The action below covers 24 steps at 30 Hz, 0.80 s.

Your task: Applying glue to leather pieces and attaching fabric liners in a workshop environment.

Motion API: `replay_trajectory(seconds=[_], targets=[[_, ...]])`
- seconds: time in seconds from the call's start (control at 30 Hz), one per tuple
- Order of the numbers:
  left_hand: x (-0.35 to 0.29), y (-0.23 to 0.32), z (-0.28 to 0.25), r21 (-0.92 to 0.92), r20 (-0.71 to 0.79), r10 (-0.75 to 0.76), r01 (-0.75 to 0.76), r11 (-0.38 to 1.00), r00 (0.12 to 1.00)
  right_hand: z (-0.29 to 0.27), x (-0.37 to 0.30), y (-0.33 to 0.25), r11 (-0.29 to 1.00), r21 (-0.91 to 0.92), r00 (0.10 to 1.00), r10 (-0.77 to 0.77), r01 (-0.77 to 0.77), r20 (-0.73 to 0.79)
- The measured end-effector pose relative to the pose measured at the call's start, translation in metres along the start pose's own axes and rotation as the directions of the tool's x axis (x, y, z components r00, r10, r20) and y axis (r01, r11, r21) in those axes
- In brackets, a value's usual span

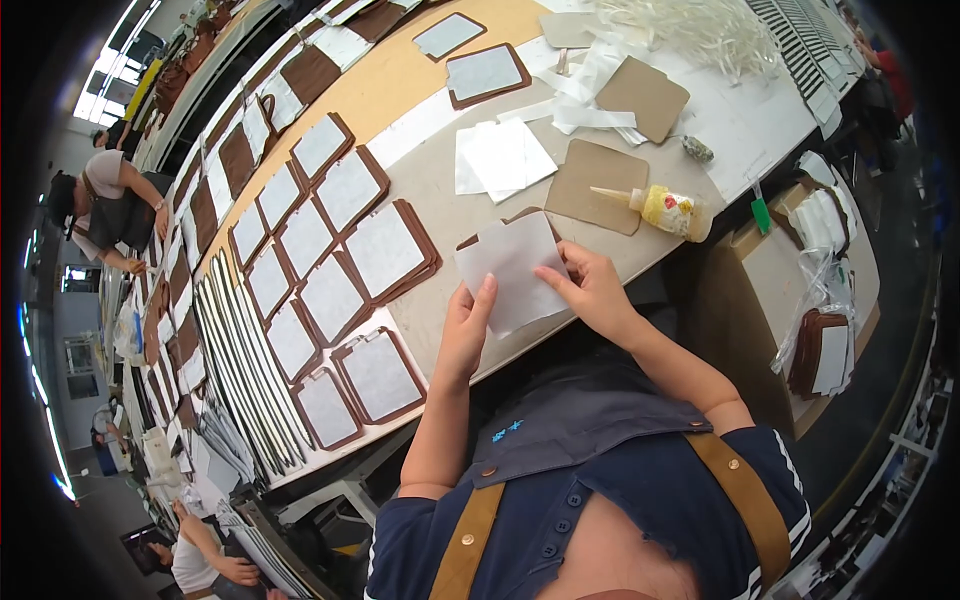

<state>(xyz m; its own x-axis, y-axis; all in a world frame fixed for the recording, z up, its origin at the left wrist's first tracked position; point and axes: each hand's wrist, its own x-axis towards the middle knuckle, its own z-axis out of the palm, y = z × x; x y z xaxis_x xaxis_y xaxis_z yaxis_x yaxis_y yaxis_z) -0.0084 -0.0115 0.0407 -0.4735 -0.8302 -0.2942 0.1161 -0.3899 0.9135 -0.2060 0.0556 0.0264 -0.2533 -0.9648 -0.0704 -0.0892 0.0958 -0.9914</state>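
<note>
At the left of the bench (pixel 435 210), brown panels (pixel 385 255) with white facings lie in rows, some stacked; judge these complete for this stage. The left hand (pixel 468 318) has its fingers closed on the left edge of a white sheet (pixel 515 278), thumb on top. A brown edge shows behind the sheet; attachment cannot be determined. This unit, held near the bench's front edge, appears unfinished and is not yet set down. Loose white sheets (pixel 505 160) lie beyond it, apparently unused. The right hand (pixel 595 285) grips the sheet's right side. Farther right, a bottle (pixel 675 213) lies sideways.
</note>
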Motion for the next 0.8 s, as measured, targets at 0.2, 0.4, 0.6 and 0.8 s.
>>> replay_trajectory(seconds=[0.2,0.4,0.6,0.8], targets=[[-0.004,-0.007,-0.005,0.323,-0.002,0.037,-0.034,0.946,0.999,-0.013,-0.002,0.002,0.987,-0.162,0.999,0.003,0.003,0.04],[-0.004,-0.022,0.007,0.49,-0.095,0.284,-0.203,0.848,0.954,-0.01,0.008,-0.005,0.9,-0.434,0.997,-0.066,0.044,-0.037],[0.012,-0.021,0.001,0.807,-0.023,0.447,-0.248,0.536,0.894,-0.002,0.026,0.005,0.735,-0.623,0.928,-0.369,0.267,-0.038],[0.017,-0.021,-0.001,0.825,-0.041,0.434,-0.215,0.523,0.9,0.0,0.026,0.005,0.698,-0.683,0.949,-0.315,0.217,-0.02]])
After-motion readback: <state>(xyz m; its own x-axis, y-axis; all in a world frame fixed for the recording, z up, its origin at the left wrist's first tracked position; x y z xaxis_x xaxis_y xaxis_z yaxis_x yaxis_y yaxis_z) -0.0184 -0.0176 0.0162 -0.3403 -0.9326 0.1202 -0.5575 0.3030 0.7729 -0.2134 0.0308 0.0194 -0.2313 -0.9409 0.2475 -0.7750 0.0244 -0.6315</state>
